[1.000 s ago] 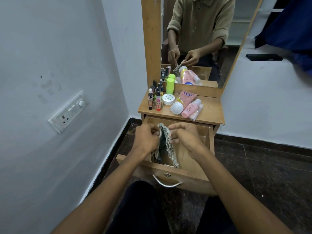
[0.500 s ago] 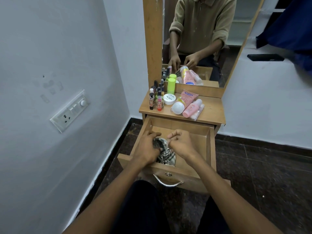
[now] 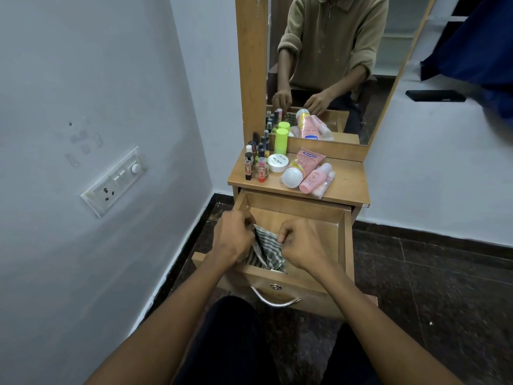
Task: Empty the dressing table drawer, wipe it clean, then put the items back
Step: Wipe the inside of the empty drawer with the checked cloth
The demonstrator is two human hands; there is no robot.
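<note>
I have both hands, left (image 3: 236, 237) and right (image 3: 301, 244), pinching the cloth (image 3: 265, 250) bunched between them at the drawer (image 3: 344, 245) front, bare floor toward 12 o'clock.

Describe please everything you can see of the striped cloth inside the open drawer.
The cloth looks like thin woven fabric with dark and pale stripes, crumpled into folds. It sits low in the open wooden drawer, near its front left part. The left hand grips its left side and the right hand pinches its right edge, so part of it is hidden.
</note>
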